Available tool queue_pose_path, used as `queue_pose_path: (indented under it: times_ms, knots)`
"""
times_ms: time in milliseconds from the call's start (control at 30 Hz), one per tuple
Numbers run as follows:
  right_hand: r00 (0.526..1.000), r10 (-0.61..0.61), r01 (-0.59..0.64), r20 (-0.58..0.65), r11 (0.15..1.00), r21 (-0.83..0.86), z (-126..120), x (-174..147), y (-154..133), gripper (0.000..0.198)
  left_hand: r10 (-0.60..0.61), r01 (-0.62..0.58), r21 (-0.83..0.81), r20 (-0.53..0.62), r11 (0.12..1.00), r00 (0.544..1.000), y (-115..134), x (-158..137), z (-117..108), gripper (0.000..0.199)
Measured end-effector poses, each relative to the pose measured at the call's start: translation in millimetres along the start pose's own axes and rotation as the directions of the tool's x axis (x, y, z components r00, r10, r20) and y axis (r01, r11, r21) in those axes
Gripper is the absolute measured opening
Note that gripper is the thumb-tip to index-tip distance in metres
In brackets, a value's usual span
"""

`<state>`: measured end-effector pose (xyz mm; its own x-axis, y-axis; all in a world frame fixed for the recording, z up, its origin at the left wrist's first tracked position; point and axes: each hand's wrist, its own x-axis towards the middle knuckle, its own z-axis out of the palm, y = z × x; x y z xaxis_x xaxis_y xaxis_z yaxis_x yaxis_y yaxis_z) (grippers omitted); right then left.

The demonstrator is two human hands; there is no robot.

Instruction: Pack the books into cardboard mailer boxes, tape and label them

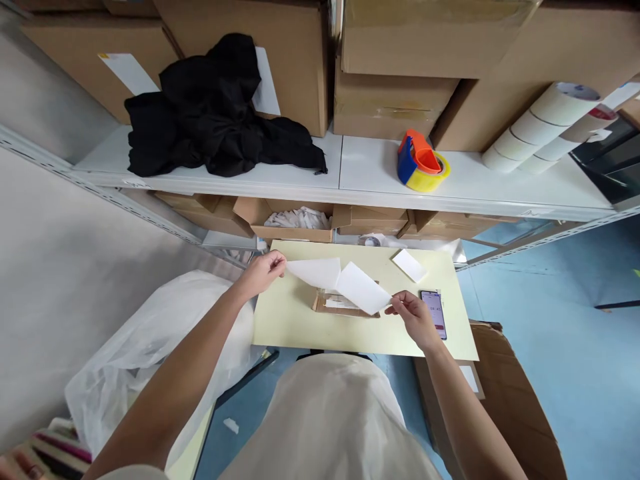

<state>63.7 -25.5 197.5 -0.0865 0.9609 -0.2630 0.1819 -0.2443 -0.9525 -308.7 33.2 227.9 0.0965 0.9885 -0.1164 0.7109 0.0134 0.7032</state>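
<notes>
Above the middle of the pale table (pixel 295 328), two white paper panels were found spread between the person's hands. The left hand (pixel 265 272) had thumb and fingers pinched on the outer corner of the left panel (pixel 317 272), which lay at 3 o'clock from it, long axis running roughly 9 to 3 o'clock. The right hand (pixel 413 317) was likewise pinched narrow, on the near corner of the right panel (pixel 364 288). That panel lay at about 10 o'clock from the right fingertips, its long axis slanting from between 10 and 11 o'clock to between 4 and 5. The panels met or overlapped at their inner ends; whether they were joined could not be determined.

Principal finding: a shallow cardboard tray (pixel 319 301) lay below the panels, partly covered from view, its long axis close to 9 to 3 o'clock. It bore at 9 o'clock from the right fingertips and about 4 o'clock from the left; the right hand was the nearer. Clearance between panels and tray could not be judged. White paper (pixel 340 303) showed inside the tray.

At 3 o'clock, just beside the right hand, a phone (pixel 433 312) lay on the table. At 12 o'clock from that hand, well apart from the tray, lay a small white card (pixel 410 265).
</notes>
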Motion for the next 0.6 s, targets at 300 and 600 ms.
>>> queue_pose_path:
  times_ms: [300, 600]
  knots:
    - [0.977, 0.083, -0.074, -0.195, 0.996, 0.055, 22.5, -4.2, 11.9, 0.035, -0.034, 0.042, 0.122, -0.062, 0.992, 0.997, -42.7, 114.6, -18.1, 0.012]
    - [0.958, 0.129, -0.123, -0.255, 0.992, 0.04, 49.0, -35.7, 10.2, 0.033, 0.002, 0.027, 0.354, -0.083, 0.935, 0.997, -58.4, 209.9, -0.2, 0.024]
